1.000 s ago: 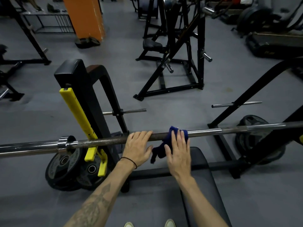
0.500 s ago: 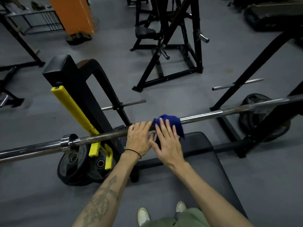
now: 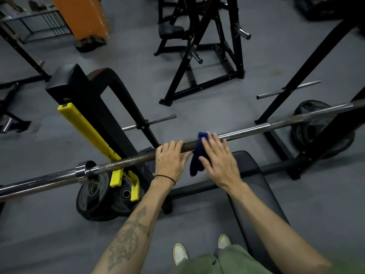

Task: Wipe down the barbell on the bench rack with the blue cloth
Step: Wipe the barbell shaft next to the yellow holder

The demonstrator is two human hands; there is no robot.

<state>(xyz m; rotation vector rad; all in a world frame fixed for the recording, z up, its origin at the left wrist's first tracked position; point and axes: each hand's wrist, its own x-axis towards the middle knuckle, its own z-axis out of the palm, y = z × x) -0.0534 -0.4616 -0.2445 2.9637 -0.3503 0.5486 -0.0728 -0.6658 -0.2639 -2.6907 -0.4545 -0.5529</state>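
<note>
Head view, and we see the bar [image 3: 246, 131] lying across the rack [image 3: 94, 107], above the bench [image 3: 256, 186]. Our left hand [image 3: 170, 160] rests on it, fingers hooked over the top, likely to stop it rolling. Our right hand [image 3: 218, 161] presses the cloth [image 3: 199, 153] on the bar with straight, spread fingers, cloth draped over so it wraps the steel. We judge the wipe mid-shaft, both ends yet to do.

barbell [image 3: 246, 130] bare rightward (shiny stretch), yellow hook [image 3: 110, 155] and black upright [image 3: 94, 107] block leftward
</note>
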